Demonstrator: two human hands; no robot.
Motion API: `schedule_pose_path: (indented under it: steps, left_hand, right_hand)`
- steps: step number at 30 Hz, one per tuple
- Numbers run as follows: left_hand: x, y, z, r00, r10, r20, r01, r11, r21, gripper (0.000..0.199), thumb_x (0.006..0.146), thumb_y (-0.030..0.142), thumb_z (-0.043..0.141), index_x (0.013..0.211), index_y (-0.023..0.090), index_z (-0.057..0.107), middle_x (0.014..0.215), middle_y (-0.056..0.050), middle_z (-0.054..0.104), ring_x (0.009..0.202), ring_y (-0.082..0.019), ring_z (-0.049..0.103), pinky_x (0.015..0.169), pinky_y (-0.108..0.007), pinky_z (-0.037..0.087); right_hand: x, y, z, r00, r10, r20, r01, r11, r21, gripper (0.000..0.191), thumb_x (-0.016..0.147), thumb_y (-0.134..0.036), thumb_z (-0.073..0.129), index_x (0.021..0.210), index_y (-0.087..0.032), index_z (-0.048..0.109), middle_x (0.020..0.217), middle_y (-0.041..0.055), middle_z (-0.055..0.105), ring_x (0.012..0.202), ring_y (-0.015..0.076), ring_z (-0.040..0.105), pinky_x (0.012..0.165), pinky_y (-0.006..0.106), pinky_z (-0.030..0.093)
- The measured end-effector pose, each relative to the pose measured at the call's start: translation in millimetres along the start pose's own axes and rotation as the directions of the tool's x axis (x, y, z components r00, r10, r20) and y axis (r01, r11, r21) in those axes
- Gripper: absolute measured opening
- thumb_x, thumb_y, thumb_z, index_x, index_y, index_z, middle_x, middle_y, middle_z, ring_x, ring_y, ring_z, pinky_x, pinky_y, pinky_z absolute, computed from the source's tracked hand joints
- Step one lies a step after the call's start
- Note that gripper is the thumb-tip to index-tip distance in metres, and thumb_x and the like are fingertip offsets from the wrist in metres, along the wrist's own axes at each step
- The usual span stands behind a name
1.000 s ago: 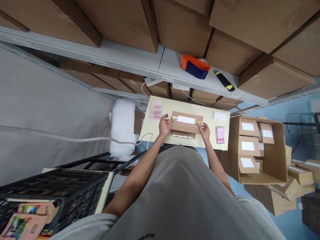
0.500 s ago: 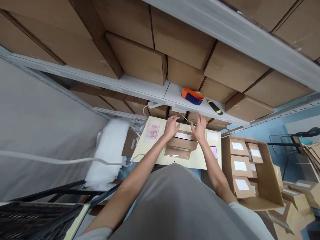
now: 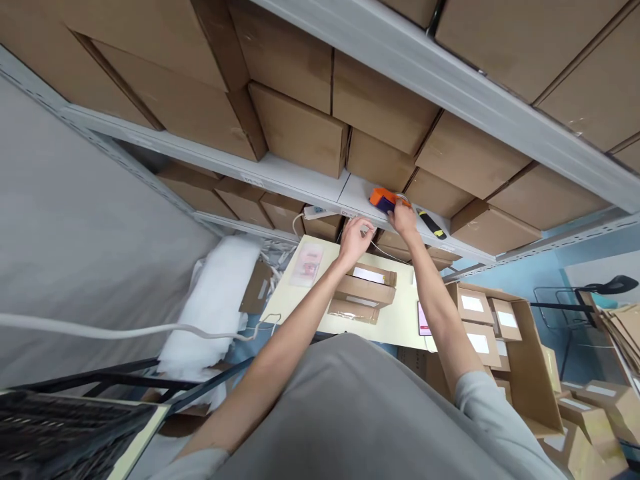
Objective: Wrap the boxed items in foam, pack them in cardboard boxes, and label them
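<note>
2 hands apart. Right hand (image 3: 404, 219) on orange-and-navy tape dispenser (image 3: 383, 199), which sits on shelf (image 3: 356, 192); cannot tell if grip is closed. Left hand (image 3: 357, 236) at right hand's 8 o'clock, fingers curled. Cardboard box (image 3: 364, 289) on table (image 3: 397, 320), left hand's 6 o'clock. Cutter (image 3: 431, 224) at dispenser's 4 o'clock.

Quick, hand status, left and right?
Left hand: half-open, fingers loosely curled, nothing visible in it.
Right hand: at the orange-and-navy tape dispenser on the shelf; whether its grip is closed cannot be told.
</note>
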State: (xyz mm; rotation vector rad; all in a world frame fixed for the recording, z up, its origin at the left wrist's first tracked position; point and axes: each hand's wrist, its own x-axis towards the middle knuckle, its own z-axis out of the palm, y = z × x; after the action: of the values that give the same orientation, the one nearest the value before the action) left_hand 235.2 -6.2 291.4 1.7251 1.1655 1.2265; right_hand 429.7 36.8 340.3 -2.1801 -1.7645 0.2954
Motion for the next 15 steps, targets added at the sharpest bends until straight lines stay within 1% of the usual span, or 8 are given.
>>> schedule_pose_path:
  steps: [2, 4, 6, 8, 10, 12, 15]
  left_hand:
    - [-20.9, -3.8, -9.7, 1.0, -0.025, -0.017, 0.024, 0.998, -0.052, 0.009, 0.096, 0.016, 0.071, 0.095, 0.024, 0.073, 0.124, -0.009, 0.082, 0.126, -0.03, 0.075, 0.121, -0.049, 0.056]
    - [-47.6, -8.7, -17.8, 0.999, -0.043, -0.025, 0.039, 0.992, -0.118, 0.005, 0.101, 0.024, 0.069, 0.099, 0.024, 0.074, 0.124, -0.009, 0.082, 0.124, -0.027, 0.076, 0.119, -0.045, 0.057]
    - [-78.3, -14.2, -23.4, 0.998, -0.069, -0.012, 0.066, 0.981, -0.181, 0.01, 0.103, 0.028, 0.065, 0.102, 0.024, 0.074, 0.123, -0.009, 0.082, 0.124, -0.026, 0.077, 0.117, -0.044, 0.059]
    - [-108.5, -18.9, -26.0, 0.992, -0.124, 0.026, 0.127, 0.965, -0.228, 0.014, 0.104, 0.029, 0.063, 0.107, 0.023, 0.075, 0.121, -0.009, 0.082, 0.119, -0.024, 0.078, 0.111, -0.042, 0.062]
    - [-133.1, -21.6, -26.3, 0.979, -0.196, 0.063, 0.205, 0.947, -0.248, 0.016, 0.103, 0.031, 0.066, 0.113, 0.022, 0.074, 0.114, -0.008, 0.082, 0.109, -0.023, 0.08, 0.104, -0.039, 0.065]
    - [-149.1, -22.2, -25.6, 0.97, -0.235, 0.064, 0.244, 0.938, -0.247, 0.019, 0.1, 0.034, 0.074, 0.115, 0.022, 0.073, 0.107, -0.007, 0.081, 0.1, -0.021, 0.079, 0.097, -0.037, 0.066]
    - [-158.3, -19.7, -26.0, 0.981, -0.188, 0.047, 0.193, 0.956, -0.221, 0.024, 0.099, 0.04, 0.08, 0.113, 0.023, 0.073, 0.109, -0.007, 0.078, 0.1, -0.021, 0.078, 0.097, -0.036, 0.066]
  right_hand:
    - [-28.5, 5.8, 8.9, 0.996, -0.071, -0.059, 0.078, 0.986, 0.145, 0.05, 0.107, -0.032, 0.063, 0.152, -0.009, 0.055, 0.143, 0.0295, 0.075, 0.134, 0.0443, 0.071, 0.122, 0.062, 0.05]
    - [-69.1, 9.4, 26.5, 0.988, -0.114, -0.101, 0.142, 0.928, 0.344, 0.05, 0.108, -0.046, 0.064, 0.149, -0.018, 0.055, 0.145, 0.0229, 0.075, 0.131, 0.0395, 0.073, 0.118, 0.056, 0.055]
    - [-115.1, 9.4, 48.4, 0.988, -0.11, -0.11, 0.153, 0.826, 0.542, 0.051, 0.107, -0.06, 0.065, 0.14, -0.023, 0.058, 0.137, 0.0176, 0.078, 0.124, 0.0343, 0.074, 0.115, 0.05, 0.057]
    - [-157.8, 6.0, 69.2, 0.991, -0.098, -0.086, 0.13, 0.713, 0.689, 0.054, 0.103, -0.07, 0.067, 0.131, -0.024, 0.059, 0.129, 0.014, 0.08, 0.118, 0.0306, 0.075, 0.112, 0.046, 0.06]
    - [-190.9, 1.3, 85.7, 0.996, -0.065, -0.055, 0.083, 0.624, 0.777, 0.057, 0.1, -0.075, 0.07, 0.126, -0.025, 0.06, 0.124, 0.012, 0.08, 0.114, 0.0287, 0.075, 0.108, 0.045, 0.061]
    - [-212.9, -2.9, 96.8, 0.999, -0.013, -0.032, 0.034, 0.566, 0.824, 0.06, 0.097, -0.078, 0.073, 0.125, -0.026, 0.06, 0.123, 0.0113, 0.08, 0.113, 0.0282, 0.075, 0.108, 0.045, 0.061]
    - [-231.1, -7.4, 103.7, 0.998, 0.059, -0.019, -0.015, 0.522, 0.853, 0.061, 0.097, -0.079, 0.073, 0.124, -0.026, 0.06, 0.123, 0.0109, 0.078, 0.116, 0.0278, 0.074, 0.111, 0.045, 0.061]
